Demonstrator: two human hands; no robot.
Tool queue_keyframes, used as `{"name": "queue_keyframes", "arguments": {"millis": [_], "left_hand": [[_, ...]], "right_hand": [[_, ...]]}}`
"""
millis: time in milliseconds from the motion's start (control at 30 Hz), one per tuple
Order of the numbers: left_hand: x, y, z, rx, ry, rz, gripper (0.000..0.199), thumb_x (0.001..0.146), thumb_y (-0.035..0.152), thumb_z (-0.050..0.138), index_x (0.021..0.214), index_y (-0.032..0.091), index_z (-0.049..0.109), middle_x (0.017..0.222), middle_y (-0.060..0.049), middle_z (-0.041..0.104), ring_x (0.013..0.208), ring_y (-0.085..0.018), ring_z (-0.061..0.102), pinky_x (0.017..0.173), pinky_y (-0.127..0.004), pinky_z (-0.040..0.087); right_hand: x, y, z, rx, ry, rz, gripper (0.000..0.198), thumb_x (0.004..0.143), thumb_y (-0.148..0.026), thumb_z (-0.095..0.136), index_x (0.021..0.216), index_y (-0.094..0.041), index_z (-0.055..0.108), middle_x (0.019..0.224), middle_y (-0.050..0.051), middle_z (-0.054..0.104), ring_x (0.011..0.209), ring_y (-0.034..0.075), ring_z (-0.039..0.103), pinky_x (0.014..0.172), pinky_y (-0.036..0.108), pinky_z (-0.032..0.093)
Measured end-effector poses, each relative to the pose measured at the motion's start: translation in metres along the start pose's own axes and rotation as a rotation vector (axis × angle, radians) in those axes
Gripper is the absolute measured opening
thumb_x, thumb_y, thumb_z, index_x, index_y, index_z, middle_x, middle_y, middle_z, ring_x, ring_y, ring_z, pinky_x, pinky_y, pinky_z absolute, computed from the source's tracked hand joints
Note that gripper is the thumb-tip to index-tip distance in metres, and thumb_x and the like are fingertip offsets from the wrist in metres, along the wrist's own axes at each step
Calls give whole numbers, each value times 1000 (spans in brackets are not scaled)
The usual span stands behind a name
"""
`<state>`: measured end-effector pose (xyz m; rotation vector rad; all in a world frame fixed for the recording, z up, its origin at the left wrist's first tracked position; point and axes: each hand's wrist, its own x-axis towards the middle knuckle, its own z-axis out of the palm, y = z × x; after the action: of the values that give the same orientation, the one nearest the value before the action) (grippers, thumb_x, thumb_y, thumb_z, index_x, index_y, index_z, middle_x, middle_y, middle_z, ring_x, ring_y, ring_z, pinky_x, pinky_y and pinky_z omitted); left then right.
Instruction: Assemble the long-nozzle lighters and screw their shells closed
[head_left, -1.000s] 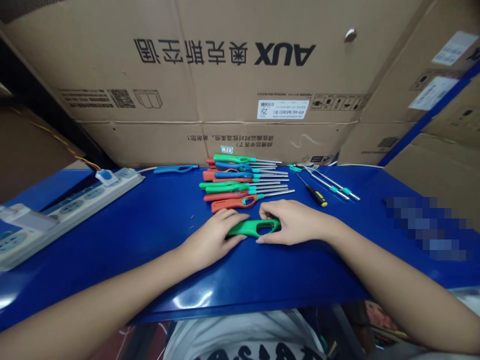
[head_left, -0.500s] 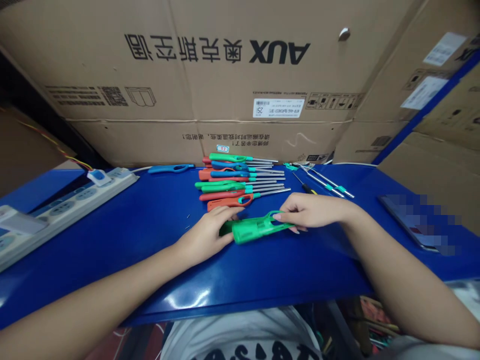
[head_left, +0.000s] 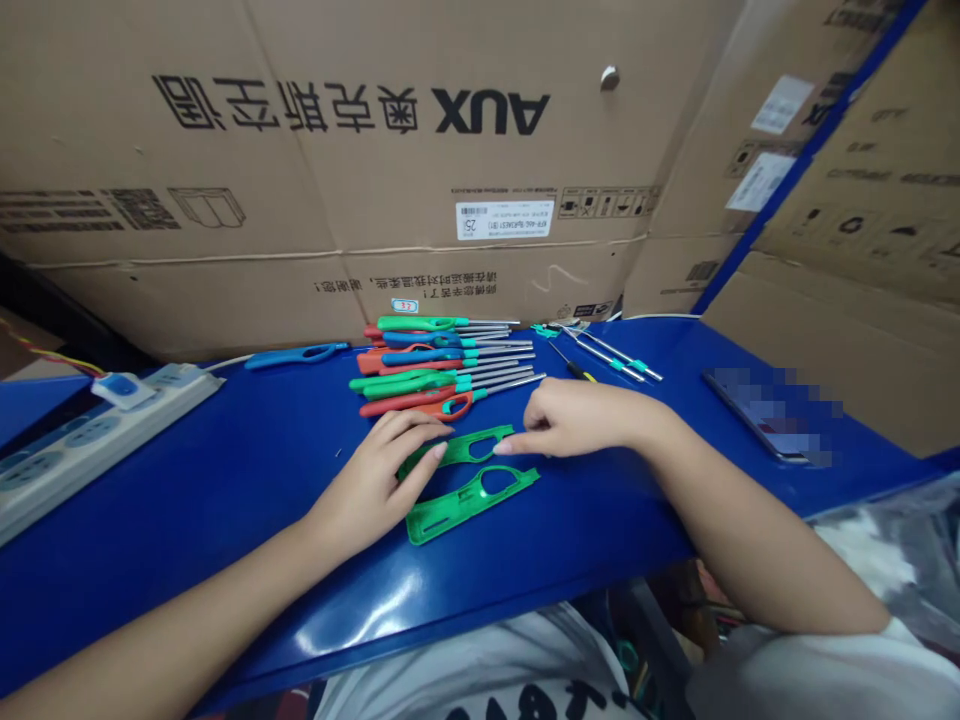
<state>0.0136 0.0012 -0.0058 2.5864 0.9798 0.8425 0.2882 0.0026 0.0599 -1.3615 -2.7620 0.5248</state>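
Note:
Two green lighter shell halves lie one behind the other, their hollow sides facing up. My left hand (head_left: 371, 485) has its thumb and fingers around the left end of the far shell half (head_left: 457, 450), partly covering it. At that half's right end, by the trigger loop, my right hand (head_left: 562, 420) pinches with its thumb, the other fingers curled under. Nearer my body, the second shell half (head_left: 442, 512) rests on the blue table untouched. Just beyond my hands sits a row of assembled lighters (head_left: 420, 383) in red, green and blue, metal tubes pointing right.
A blue handle piece (head_left: 296, 356) lies at the back left, beside a white power strip (head_left: 97, 440). Metal tubes (head_left: 607, 355) and a screwdriver (head_left: 577, 370) are at the back right. A phone (head_left: 750, 415) lies farther right. Cardboard (head_left: 337, 200) walls the back.
The green shell, held together between both hands before, is now two separate halves lying open, one nearer me. The view has shifted to the right.

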Motion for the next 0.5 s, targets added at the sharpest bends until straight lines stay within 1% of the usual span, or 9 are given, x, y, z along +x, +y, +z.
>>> {"name": "queue_keyframes", "arguments": {"millis": [67, 100, 167, 200, 233, 267, 300, 367, 500], "left_hand": [[-1, 6, -2, 21, -55, 64, 25, 100, 35, 54, 117, 23, 68, 121, -8, 65, 119, -24, 58, 104, -40, 47], [-1, 9, -2, 38, -92, 102, 25, 97, 39, 59, 114, 24, 69, 121, -8, 65, 118, -25, 58, 104, -41, 47], [-2, 13, -2, 80, -157, 164, 30, 90, 48, 67, 108, 24, 71, 119, -8, 66, 116, -28, 58, 102, -44, 47], [-2, 14, -2, 100, -182, 181, 33, 88, 50, 69, 106, 24, 71, 118, -8, 67, 114, -28, 59, 100, -45, 47], [-3, 15, -2, 115, -202, 188, 33, 87, 51, 70, 106, 23, 71, 116, -8, 68, 112, -28, 60, 98, -44, 48], [-3, 15, -2, 124, -221, 187, 31, 88, 49, 69, 106, 23, 71, 114, -7, 69, 109, -27, 60, 96, -43, 49], [-3, 14, -2, 131, -235, 183, 28, 91, 46, 66, 106, 23, 71, 112, -7, 69, 107, -26, 61, 95, -42, 49], [-2, 11, -4, 151, -249, 172, 23, 94, 40, 62, 107, 22, 70, 108, -6, 71, 104, -25, 62, 93, -41, 50], [-1, 6, -7, 192, -227, 129, 23, 95, 38, 58, 106, 22, 70, 107, -6, 71, 104, -26, 64, 93, -41, 51]], "right_hand": [[-3, 13, -10, -15, 59, 32, 66, 95, -69, 41, 56, -18, 56, 51, 0, 51, 48, 11, 40, 53, 30, 28], [-4, 22, -15, -36, 113, 81, 63, 97, -66, 40, 60, -18, 59, 55, 2, 56, 52, 13, 45, 55, 30, 29], [-6, 42, -23, -176, 312, 321, 54, 99, -57, 39, 74, -18, 66, 72, 7, 67, 65, 18, 56, 60, 30, 32], [-7, 54, -26, -246, 366, 465, 48, 99, -53, 41, 82, -18, 68, 82, 9, 70, 74, 21, 61, 62, 31, 33], [-9, 66, -28, -286, 348, 601, 42, 99, -50, 42, 91, -19, 69, 92, 12, 72, 84, 24, 64, 64, 31, 35], [-10, 78, -29, -299, 288, 732, 36, 97, -47, 46, 98, -19, 69, 101, 13, 72, 92, 26, 65, 66, 31, 37], [-12, 89, -28, -290, 244, 786, 32, 95, -44, 51, 102, -19, 68, 106, 15, 72, 96, 28, 65, 67, 32, 39], [-14, 107, -26, -265, 182, 842, 28, 90, -41, 60, 103, -18, 69, 112, 16, 71, 98, 30, 65, 68, 33, 43], [-10, 121, -17, -213, 110, 862, 24, 86, -40, 66, 98, -20, 69, 105, 13, 72, 94, 28, 67, 71, 34, 47]]}}
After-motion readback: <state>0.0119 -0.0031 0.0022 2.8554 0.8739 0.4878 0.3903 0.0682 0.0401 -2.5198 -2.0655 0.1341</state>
